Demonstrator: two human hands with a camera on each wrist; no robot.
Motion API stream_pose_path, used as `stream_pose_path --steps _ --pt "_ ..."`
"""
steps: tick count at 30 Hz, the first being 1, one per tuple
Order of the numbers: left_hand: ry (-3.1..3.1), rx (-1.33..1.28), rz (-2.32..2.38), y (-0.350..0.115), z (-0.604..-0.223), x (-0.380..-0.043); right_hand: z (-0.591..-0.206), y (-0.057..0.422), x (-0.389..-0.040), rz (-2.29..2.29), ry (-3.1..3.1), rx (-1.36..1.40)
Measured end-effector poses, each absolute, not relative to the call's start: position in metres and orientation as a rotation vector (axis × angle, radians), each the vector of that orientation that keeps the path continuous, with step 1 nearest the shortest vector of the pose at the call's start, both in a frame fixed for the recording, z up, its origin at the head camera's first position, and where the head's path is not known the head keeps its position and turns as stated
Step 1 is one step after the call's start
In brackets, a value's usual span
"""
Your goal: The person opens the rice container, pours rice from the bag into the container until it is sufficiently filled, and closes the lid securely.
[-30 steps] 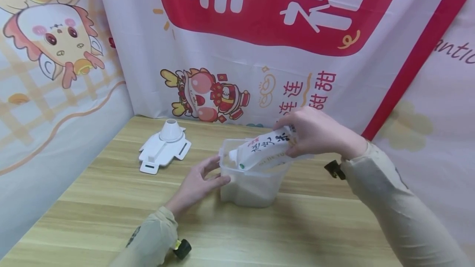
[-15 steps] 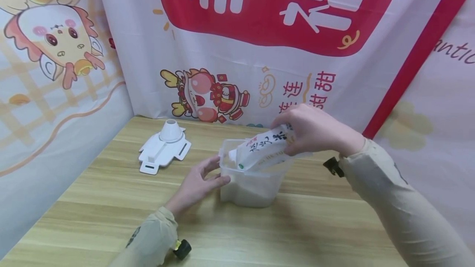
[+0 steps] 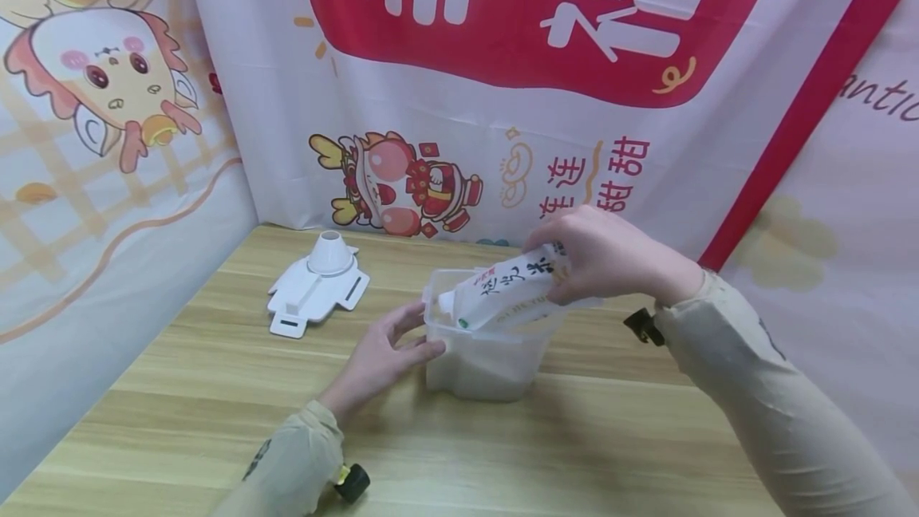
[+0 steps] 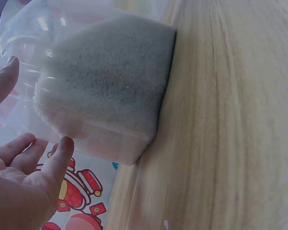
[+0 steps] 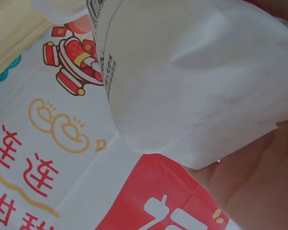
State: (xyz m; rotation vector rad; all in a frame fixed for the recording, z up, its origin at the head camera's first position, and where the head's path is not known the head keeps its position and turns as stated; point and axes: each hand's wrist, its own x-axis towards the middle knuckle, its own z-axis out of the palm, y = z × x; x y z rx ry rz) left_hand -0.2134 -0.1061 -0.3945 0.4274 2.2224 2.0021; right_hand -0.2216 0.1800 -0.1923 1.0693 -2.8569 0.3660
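Note:
A clear plastic container (image 3: 488, 373) stands on the table, partly filled with rice (image 4: 110, 72). My left hand (image 3: 384, 361) is at its left end, thumb on the near side and the other fingers along the far side, fairly straight with fingertips at the wall. My right hand (image 3: 603, 254) grips the upper end of a white rice bag (image 3: 506, 290) with dark printed characters. The bag slants down to the left, its white spout (image 3: 447, 303) inside the container's rim. In the right wrist view the bag's plain side (image 5: 197, 86) fills much of the picture.
A white lid-like part (image 3: 316, 290) with slotted tabs and a cone-shaped piece (image 3: 332, 252) on top lies on the wooden table (image 3: 215, 397), left of the container. Printed cloths (image 3: 402, 102) hang behind and at both sides, close to the table's back edge.
My right hand and the rice bag have shifted very slightly left, with the spout still inside the rim. My left hand, the container and the white part have stayed in place.

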Motion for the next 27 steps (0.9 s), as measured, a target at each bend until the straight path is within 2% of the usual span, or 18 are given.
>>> stream_pose_path --steps 27 --pt "2.220 0.451 2.008 -0.106 -0.394 -0.212 -0.219 0.187 -0.223 0.538 -2.966 1.027"
